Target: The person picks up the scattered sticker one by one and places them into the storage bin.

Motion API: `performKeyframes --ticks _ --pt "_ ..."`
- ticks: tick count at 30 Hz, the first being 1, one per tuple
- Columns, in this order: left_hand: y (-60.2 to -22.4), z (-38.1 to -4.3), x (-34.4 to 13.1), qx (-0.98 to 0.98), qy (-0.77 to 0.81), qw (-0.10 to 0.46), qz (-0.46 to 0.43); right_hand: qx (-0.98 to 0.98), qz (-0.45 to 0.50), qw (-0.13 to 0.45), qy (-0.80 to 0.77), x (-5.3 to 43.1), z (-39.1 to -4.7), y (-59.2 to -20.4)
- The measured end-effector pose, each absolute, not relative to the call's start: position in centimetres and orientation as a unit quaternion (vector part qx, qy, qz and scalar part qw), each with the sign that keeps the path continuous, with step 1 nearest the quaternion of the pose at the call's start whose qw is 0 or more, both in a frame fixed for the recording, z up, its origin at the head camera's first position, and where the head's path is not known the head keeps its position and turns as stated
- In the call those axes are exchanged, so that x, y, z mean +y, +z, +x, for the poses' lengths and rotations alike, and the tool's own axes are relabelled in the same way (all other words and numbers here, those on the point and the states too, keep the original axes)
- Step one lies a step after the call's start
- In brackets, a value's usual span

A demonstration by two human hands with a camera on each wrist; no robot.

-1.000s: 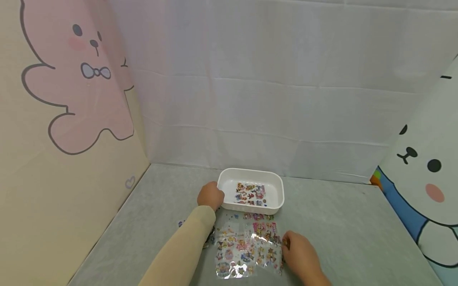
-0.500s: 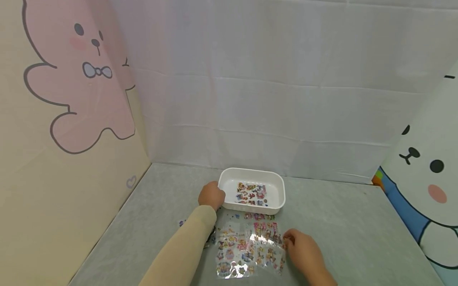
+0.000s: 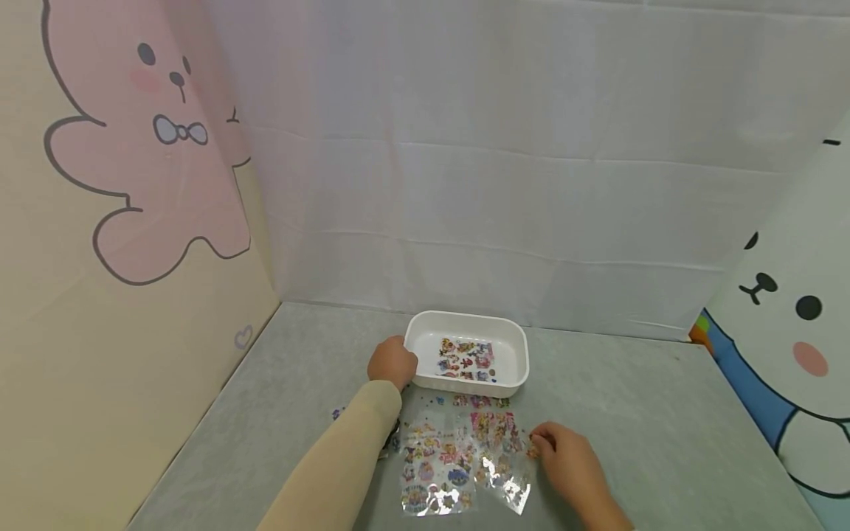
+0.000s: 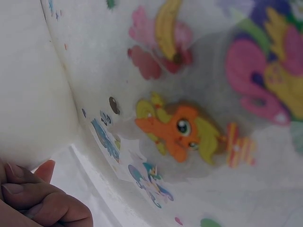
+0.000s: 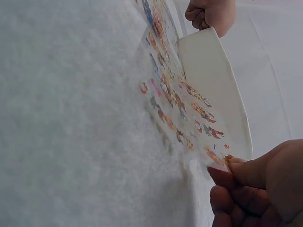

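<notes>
The right hand [image 3: 572, 464] is pinching the edge of a clear sticker sheet [image 3: 502, 468], which is slanting off the table [image 3: 664, 420] just before the white tray [image 3: 465, 387]. The left hand [image 3: 392, 363] is gripping the tray's left side; another sheet [image 3: 467, 361] is lying inside.

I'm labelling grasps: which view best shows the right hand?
Right wrist: up close, the right hand pinches a sticker sheet. The head view shows that hand smaller; the left wrist view doesn't show it.

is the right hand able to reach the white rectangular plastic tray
Probably yes: the right hand pinches a clear, colourfully printed sheet, but nothing visibly blocks its way to the white tray.
</notes>
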State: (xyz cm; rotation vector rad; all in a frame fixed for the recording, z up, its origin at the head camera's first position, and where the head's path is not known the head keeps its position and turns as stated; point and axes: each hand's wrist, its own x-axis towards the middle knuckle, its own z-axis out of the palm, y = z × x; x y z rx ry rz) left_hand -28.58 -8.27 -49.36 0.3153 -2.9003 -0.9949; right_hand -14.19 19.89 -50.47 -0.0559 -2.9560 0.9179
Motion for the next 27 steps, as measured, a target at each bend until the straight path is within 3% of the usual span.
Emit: performKeyframes --ticks 14,27 --pt "-49.6 -28.7 -8.2 -0.940 -0.321 0.034 0.107 -0.920 -0.063 -0.033 0.384 20.6 -14.5 -50.5" --pt "-49.7 -28.8 -8.1 -0.938 -0.326 0.032 0.113 -0.808 -0.063 -0.090 0.579 21.5 -14.8 -49.6"
